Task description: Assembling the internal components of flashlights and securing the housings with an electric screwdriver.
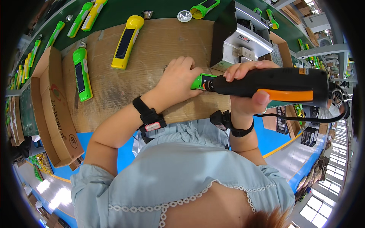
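Note:
My left hand [178,79] is closed on a green flashlight body [196,83], pressing it against the cardboard sheet [171,41]. Part of that body is hidden by my fingers and the tool. In my right hand [243,104] is a black electric screwdriver [281,81] with an orange lever, held sideways. Its tip points left and meets the green body near a dark panel; whether it touches a screw cannot be seen. A black cord runs from the screwdriver's rear end. Black straps with small modules sit on both my wrists.
A yellow flashlight [127,42] and another green one [82,74] lie on the cardboard. At left stands an open cardboard box [55,114]; at back right, a metal-fronted machine [243,41]. Shiny reflectors [184,16] and several more flashlights lie along the green bench behind.

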Tool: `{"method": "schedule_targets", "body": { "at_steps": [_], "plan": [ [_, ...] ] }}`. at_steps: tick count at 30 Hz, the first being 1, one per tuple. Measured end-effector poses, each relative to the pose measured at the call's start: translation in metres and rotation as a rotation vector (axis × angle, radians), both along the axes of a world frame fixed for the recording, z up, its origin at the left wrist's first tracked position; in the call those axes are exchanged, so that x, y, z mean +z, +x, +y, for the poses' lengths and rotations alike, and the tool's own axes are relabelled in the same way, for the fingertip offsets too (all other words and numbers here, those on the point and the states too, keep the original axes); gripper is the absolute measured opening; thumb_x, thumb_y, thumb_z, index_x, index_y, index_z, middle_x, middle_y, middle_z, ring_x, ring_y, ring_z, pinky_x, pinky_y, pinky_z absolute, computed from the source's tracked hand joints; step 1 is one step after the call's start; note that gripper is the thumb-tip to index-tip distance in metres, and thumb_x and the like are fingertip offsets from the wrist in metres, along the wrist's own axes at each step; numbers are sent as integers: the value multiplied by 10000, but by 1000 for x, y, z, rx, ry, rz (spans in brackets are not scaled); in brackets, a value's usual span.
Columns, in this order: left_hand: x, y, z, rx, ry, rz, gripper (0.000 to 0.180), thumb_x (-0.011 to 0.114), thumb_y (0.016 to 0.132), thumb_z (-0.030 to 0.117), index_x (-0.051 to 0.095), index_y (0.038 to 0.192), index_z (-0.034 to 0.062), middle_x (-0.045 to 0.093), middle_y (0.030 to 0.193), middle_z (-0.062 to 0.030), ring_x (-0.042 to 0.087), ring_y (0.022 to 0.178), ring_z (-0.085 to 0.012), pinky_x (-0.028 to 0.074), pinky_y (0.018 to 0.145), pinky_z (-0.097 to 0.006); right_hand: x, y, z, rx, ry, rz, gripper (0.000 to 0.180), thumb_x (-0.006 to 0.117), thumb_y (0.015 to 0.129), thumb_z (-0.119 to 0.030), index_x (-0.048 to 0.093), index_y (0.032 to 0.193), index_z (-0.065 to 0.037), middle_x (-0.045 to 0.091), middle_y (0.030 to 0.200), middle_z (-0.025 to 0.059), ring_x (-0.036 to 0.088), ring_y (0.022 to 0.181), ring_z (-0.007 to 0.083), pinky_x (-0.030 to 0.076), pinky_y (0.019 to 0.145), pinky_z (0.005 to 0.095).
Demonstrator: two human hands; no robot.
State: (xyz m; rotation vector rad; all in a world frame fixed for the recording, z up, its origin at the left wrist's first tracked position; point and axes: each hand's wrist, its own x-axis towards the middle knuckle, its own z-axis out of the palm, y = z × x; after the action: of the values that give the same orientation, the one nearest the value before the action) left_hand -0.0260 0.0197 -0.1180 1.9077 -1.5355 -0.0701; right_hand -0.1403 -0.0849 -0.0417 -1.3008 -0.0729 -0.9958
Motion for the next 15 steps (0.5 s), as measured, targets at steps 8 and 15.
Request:
{"method": "schedule_targets", "body": {
  "at_steps": [8,15],
  "plan": [
    [19,5,3,-137,-158,70,234,748,627,180,630,806,86,549,883,-63,510,912,-263,389,799,-364,5,-1,-11,38,-1,-89,695,737,696,-500,365,1063,-42,545,765,134,556,641,235,490,622,360],
    [20,4,2,-111,-95,102,112,717,652,104,639,729,79,591,801,-35,530,863,-237,390,779,-354,4,-3,-19,-20,-138,-42,688,518,768,-659,385,1076,-59,504,757,108,530,594,230,473,599,367]
  ]
}}
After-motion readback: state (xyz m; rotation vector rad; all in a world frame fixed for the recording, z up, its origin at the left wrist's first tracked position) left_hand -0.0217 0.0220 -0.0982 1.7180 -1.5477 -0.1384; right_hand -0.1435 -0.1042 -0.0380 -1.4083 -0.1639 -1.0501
